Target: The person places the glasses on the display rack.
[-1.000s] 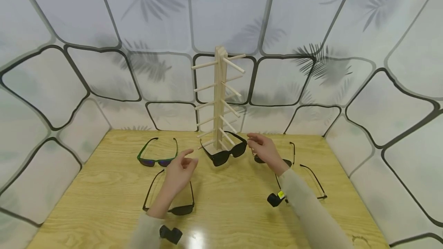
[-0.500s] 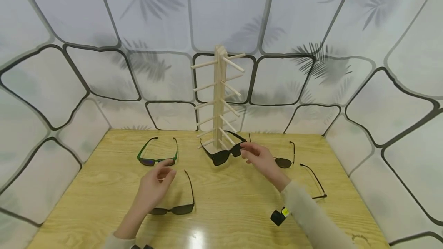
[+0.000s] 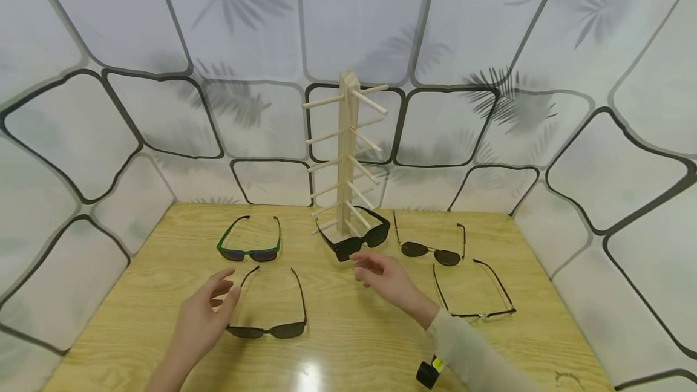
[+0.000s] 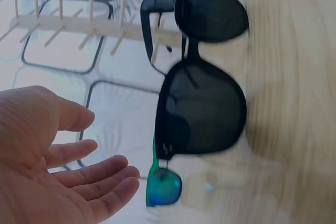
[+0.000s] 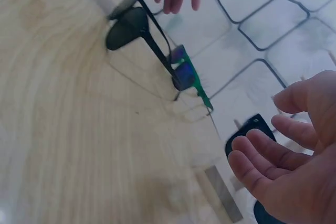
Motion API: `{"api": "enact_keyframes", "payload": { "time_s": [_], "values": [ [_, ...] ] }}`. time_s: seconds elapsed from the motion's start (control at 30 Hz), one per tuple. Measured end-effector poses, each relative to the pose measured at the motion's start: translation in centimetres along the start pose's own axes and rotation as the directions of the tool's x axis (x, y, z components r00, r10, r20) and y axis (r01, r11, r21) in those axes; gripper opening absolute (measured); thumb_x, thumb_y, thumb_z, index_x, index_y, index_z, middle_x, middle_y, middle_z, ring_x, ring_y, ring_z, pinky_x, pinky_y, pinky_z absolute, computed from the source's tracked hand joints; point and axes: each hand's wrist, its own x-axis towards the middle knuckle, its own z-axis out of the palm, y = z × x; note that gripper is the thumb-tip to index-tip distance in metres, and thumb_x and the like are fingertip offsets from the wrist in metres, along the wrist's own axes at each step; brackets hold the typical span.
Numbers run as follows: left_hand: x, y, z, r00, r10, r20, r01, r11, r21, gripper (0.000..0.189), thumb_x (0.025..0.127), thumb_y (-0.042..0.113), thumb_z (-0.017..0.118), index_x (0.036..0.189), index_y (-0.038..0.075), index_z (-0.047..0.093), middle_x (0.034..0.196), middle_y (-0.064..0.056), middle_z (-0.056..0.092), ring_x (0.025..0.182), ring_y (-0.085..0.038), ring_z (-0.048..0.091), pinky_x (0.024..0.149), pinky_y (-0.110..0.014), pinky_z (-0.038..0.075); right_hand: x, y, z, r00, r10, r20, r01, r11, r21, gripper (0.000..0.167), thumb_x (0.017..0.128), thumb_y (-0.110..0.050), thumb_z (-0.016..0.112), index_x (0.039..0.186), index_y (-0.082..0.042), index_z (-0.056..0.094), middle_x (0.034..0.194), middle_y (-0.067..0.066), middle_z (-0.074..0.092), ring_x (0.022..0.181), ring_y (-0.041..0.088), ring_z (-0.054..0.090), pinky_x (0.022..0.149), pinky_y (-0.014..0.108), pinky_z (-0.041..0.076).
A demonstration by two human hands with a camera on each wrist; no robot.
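My left hand hovers beside the left end of black sunglasses lying with temples spread at the table's front left. In the left wrist view its fingers are loosely bent and apart from those sunglasses. Just in front of thick-framed black sunglasses at the foot of a wooden peg rack, my right hand hangs with relaxed fingers. Nothing is held in it. In the right wrist view the fingers partly hide the thick-framed pair.
Green-framed sunglasses lie at the back left. On the right are aviator sunglasses and, nearer, dark-rimmed eyeglasses. All rest on the wooden table. Patterned panels enclose its back and sides. The rack's pegs stick out toward both sides.
My left hand has moved left and nearer, from the green sunglasses to the left end of the front black pair. The right hand has moved left and nearer, uncovering the aviators and eyeglasses.
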Motion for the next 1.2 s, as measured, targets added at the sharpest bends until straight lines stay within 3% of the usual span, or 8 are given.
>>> {"api": "enact_keyframes", "payload": {
  "time_s": [0.17, 0.27, 0.43, 0.63, 0.83, 1.07, 1.2],
  "values": [
    [-0.3, -1.5, -0.7, 0.999, 0.001, -0.039, 0.001, 0.999, 0.039, 0.044, 0.106, 0.018, 0.064, 0.144, -0.004, 0.056, 0.125, -0.035, 0.069, 0.114, -0.053, 0.069, 0.086, -0.058, 0.062, -0.1, 0.3, 2.1, 0.998, -0.004, 0.06, 0.003, 1.0, 0.015, 0.04, 0.108, -0.016, 0.062, 0.142, 0.004, 0.061, 0.123, 0.029, 0.068, 0.102, 0.034, 0.071, 0.084, 0.044, 0.063],
    [-0.3, -2.3, -0.8, 0.999, -0.021, -0.031, 0.022, 0.999, 0.046, 0.045, 0.106, 0.02, 0.065, 0.144, -0.003, 0.057, 0.123, -0.034, 0.071, 0.111, -0.05, 0.071, 0.084, -0.054, 0.063, -0.3, 0.4, 3.2, 0.995, 0.004, 0.1, -0.006, 1.0, 0.026, 0.041, 0.108, -0.019, 0.061, 0.143, 0.003, 0.06, 0.125, 0.028, 0.067, 0.101, 0.032, 0.071, 0.083, 0.045, 0.063],
    [-0.2, -3.3, -1.1, 0.993, -0.086, 0.076, 0.086, 0.996, 0.014, 0.049, 0.107, 0.026, 0.065, 0.147, 0.0, 0.057, 0.119, -0.026, 0.075, 0.106, -0.042, 0.075, 0.084, -0.049, 0.063, -0.3, 0.3, 4.9, 0.99, 0.031, 0.14, -0.04, 0.997, 0.06, 0.042, 0.107, -0.021, 0.063, 0.144, -0.001, 0.061, 0.127, 0.026, 0.068, 0.1, 0.03, 0.071, 0.082, 0.038, 0.062],
    [-0.3, -4.2, -1.1, 0.965, -0.167, 0.201, 0.18, 0.982, -0.052, 0.056, 0.108, 0.032, 0.063, 0.153, 0.001, 0.052, 0.126, -0.027, 0.073, 0.11, -0.039, 0.075, 0.088, -0.049, 0.062, 0.0, 0.0, 6.8, 0.983, 0.041, 0.177, -0.056, 0.995, 0.081, 0.04, 0.107, -0.02, 0.064, 0.143, -0.003, 0.063, 0.125, 0.022, 0.07, 0.095, 0.013, 0.07, 0.08, 0.024, 0.058],
    [-0.6, -4.9, -0.6, 0.951, -0.195, 0.239, 0.228, 0.966, -0.123, 0.056, 0.107, 0.029, 0.064, 0.153, 0.001, 0.05, 0.125, -0.026, 0.073, 0.101, -0.03, 0.077, 0.083, -0.041, 0.064, 0.1, -0.3, 8.5, 0.98, 0.034, 0.196, -0.051, 0.995, 0.081, 0.038, 0.106, -0.019, 0.064, 0.14, -0.003, 0.065, 0.119, 0.015, 0.073, 0.089, 0.004, 0.067, 0.077, 0.018, 0.056],
    [-0.7, -5.1, 0.0, 0.944, -0.208, 0.256, 0.252, 0.955, -0.155, 0.055, 0.107, 0.027, 0.065, 0.153, 0.001, 0.05, 0.123, -0.022, 0.075, 0.11, -0.034, 0.075, 0.083, -0.035, 0.064, 0.1, 0.0, 9.5, 0.979, 0.06, 0.194, -0.083, 0.99, 0.116, 0.037, 0.104, -0.018, 0.067, 0.137, -0.004, 0.067, 0.114, 0.007, 0.072, 0.088, 0.007, 0.069, 0.076, 0.023, 0.06],
    [-0.7, -5.1, 0.2, 0.943, -0.216, 0.255, 0.26, 0.953, -0.157, 0.054, 0.106, 0.024, 0.066, 0.153, 0.002, 0.052, 0.118, -0.017, 0.078, 0.104, -0.022, 0.077, 0.079, -0.027, 0.061, 0.1, 0.1, 9.7, 0.98, 0.066, 0.19, -0.092, 0.987, 0.132, 0.036, 0.103, -0.016, 0.068, 0.136, -0.003, 0.068, 0.112, 0.006, 0.072, 0.087, 0.009, 0.069, 0.074, 0.023, 0.059]
  ]
}}
